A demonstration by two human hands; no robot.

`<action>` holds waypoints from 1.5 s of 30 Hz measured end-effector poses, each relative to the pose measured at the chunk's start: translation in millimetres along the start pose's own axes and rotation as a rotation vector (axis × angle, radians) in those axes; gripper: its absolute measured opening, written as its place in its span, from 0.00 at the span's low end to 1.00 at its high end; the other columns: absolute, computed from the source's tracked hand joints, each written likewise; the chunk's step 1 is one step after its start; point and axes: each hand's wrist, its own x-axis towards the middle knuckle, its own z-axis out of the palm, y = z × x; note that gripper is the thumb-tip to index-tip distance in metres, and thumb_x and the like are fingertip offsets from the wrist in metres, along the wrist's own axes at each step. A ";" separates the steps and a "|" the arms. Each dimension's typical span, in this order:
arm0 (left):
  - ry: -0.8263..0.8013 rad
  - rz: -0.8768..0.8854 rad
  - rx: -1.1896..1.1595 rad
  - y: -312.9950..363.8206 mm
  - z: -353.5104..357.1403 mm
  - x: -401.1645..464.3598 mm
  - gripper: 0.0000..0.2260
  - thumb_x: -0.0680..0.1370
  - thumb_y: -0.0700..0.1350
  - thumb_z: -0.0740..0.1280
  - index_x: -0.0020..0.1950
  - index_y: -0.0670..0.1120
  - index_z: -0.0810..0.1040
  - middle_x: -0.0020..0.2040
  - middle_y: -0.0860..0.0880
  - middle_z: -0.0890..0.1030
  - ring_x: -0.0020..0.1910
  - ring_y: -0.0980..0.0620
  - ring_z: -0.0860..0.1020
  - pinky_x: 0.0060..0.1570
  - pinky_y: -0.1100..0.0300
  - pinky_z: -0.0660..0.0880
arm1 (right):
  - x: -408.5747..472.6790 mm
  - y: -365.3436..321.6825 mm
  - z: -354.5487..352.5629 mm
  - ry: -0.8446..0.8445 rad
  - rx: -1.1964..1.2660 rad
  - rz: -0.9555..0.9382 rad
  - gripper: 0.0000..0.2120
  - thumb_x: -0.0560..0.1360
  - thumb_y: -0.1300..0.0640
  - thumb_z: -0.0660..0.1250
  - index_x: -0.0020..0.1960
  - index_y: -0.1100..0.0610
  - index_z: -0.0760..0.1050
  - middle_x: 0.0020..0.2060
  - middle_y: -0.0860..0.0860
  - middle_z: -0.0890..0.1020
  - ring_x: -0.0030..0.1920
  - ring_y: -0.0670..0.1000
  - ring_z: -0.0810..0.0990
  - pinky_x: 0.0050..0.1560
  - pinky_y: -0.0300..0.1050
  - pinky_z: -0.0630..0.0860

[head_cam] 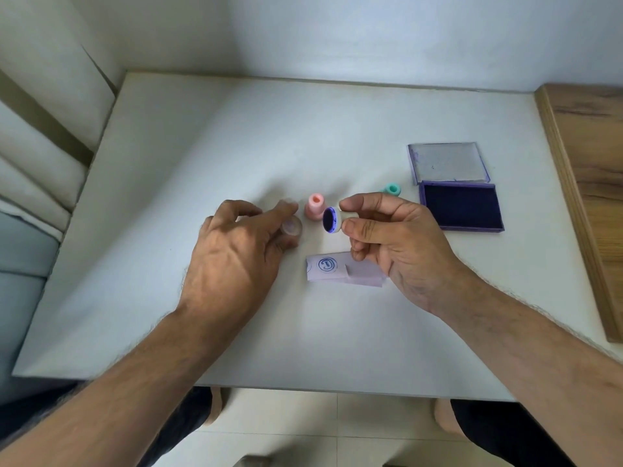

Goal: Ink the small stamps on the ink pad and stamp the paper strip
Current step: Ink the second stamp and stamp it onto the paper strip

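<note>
a person sits at a white table (pixel 236 136), both bare forearms reaching forward over it. the right hand (pixel 391 244) pinches a small white stamp (pixel 335 220) between thumb and forefinger, lifted off the table and turned sideways so its round, dark blue inked face points left. the left hand (pixel 236 251) is blurred, fingers curled loosely around a small clear cap (pixel 292 227) at the fingertips; whether it grips it, i cannot tell. a pink stamp (pixel 316 206) stands upright between the two hands. a green stamp (pixel 392 189) sits behind the right hand. the paper strip (pixel 340 269) lies below the raised stamp, with one blue round print near its left end. the open ink pad (pixel 462 205) lies to the right, lid (pixel 446 162) folded back.
</note>
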 end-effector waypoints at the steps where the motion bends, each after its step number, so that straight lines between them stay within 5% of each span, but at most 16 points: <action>1: 0.002 0.006 0.003 0.6 0.5 0.0 0.15 0.77 0.45 0.70 0.63 0.52 0.78 0.42 0.67 0.79 0.52 0.49 0.74 0.48 0.51 0.76 | -0.4 0.0 -0.1 -0.001 0.000 -0.001 0.10 0.71 0.72 0.68 0.47 0.59 0.81 0.27 0.52 0.76 0.27 0.51 0.72 0.32 0.41 0.74; 3: -0.011 -0.003 0.003 1.8 0.1 -0.1 0.17 0.75 0.47 0.72 0.64 0.50 0.78 0.41 0.72 0.73 0.53 0.50 0.73 0.50 0.56 0.73 | -0.4 0.0 0.1 0.000 0.003 -0.003 0.11 0.71 0.72 0.68 0.47 0.60 0.81 0.28 0.53 0.76 0.28 0.51 0.72 0.33 0.41 0.74; 6: -0.014 -0.078 -0.041 6.1 -3.9 2.0 0.21 0.71 0.51 0.75 0.63 0.50 0.79 0.50 0.57 0.82 0.55 0.48 0.73 0.51 0.65 0.66 | -0.7 0.0 0.5 0.004 0.012 -0.005 0.11 0.71 0.72 0.68 0.48 0.60 0.81 0.28 0.53 0.77 0.28 0.51 0.73 0.34 0.41 0.75; 12: 0.001 -0.077 -0.189 25.6 -11.6 2.1 0.05 0.71 0.45 0.76 0.45 0.53 0.84 0.39 0.56 0.82 0.39 0.54 0.77 0.41 0.55 0.76 | -3.9 -2.7 0.9 0.004 0.076 -0.025 0.13 0.71 0.74 0.66 0.48 0.60 0.80 0.29 0.52 0.80 0.28 0.51 0.75 0.34 0.42 0.76; 17: -0.039 -0.013 -0.156 34.3 -7.2 2.2 0.04 0.72 0.43 0.75 0.43 0.51 0.84 0.37 0.56 0.82 0.38 0.53 0.76 0.40 0.55 0.75 | -10.9 -9.9 1.6 -0.028 0.291 -0.003 0.14 0.70 0.75 0.64 0.44 0.58 0.80 0.31 0.53 0.79 0.29 0.51 0.75 0.32 0.43 0.75; 22: -0.049 0.010 -0.162 48.9 -4.7 12.0 0.04 0.72 0.43 0.75 0.43 0.52 0.84 0.36 0.59 0.80 0.42 0.57 0.75 0.41 0.63 0.70 | -20.3 -19.3 -1.3 -0.121 0.572 0.110 0.12 0.66 0.70 0.66 0.41 0.55 0.79 0.47 0.57 0.76 0.29 0.50 0.74 0.34 0.42 0.75; 26: -0.070 0.043 -0.134 59.6 -2.5 16.7 0.07 0.70 0.40 0.76 0.43 0.51 0.84 0.30 0.67 0.69 0.36 0.59 0.70 0.36 0.65 0.68 | -23.4 -25.4 -2.9 -0.147 0.610 0.118 0.12 0.65 0.70 0.67 0.42 0.55 0.79 0.47 0.56 0.75 0.29 0.49 0.73 0.32 0.41 0.74; 31: -0.120 0.049 -0.104 55.7 1.8 12.7 0.07 0.69 0.42 0.77 0.43 0.52 0.84 0.34 0.59 0.77 0.35 0.55 0.73 0.36 0.63 0.70 | -24.4 -30.2 -5.8 -0.139 0.583 0.139 0.13 0.66 0.68 0.67 0.46 0.56 0.80 0.43 0.55 0.77 0.30 0.49 0.74 0.34 0.41 0.75; 35: -0.137 0.050 -0.134 62.9 2.8 16.4 0.04 0.72 0.43 0.74 0.43 0.52 0.84 0.38 0.56 0.80 0.38 0.56 0.74 0.41 0.63 0.71 | -23.8 -37.5 -19.0 0.001 0.413 0.089 0.11 0.67 0.61 0.70 0.50 0.58 0.80 0.38 0.54 0.82 0.31 0.48 0.75 0.35 0.41 0.76; 40: -0.144 0.063 -0.169 77.6 7.4 25.3 0.02 0.74 0.46 0.72 0.44 0.54 0.84 0.39 0.56 0.81 0.41 0.54 0.75 0.41 0.60 0.73 | -16.9 -49.5 -49.1 0.379 0.125 -0.043 0.07 0.73 0.62 0.70 0.50 0.61 0.82 0.36 0.56 0.83 0.30 0.50 0.77 0.33 0.42 0.77; 43: -0.139 0.079 -0.161 80.9 13.5 27.7 0.02 0.75 0.46 0.72 0.44 0.53 0.84 0.39 0.57 0.81 0.41 0.54 0.74 0.41 0.61 0.70 | -20.1 -55.5 -74.6 0.558 -0.466 -0.169 0.08 0.71 0.58 0.73 0.50 0.53 0.84 0.37 0.49 0.85 0.33 0.45 0.80 0.38 0.41 0.79; 45: -0.137 0.087 -0.155 80.8 17.2 26.8 0.03 0.74 0.45 0.72 0.44 0.53 0.84 0.39 0.57 0.81 0.40 0.55 0.73 0.41 0.62 0.69 | -25.9 -57.1 -84.7 0.600 -0.880 -0.236 0.09 0.71 0.54 0.73 0.51 0.49 0.83 0.38 0.44 0.84 0.36 0.40 0.81 0.40 0.26 0.75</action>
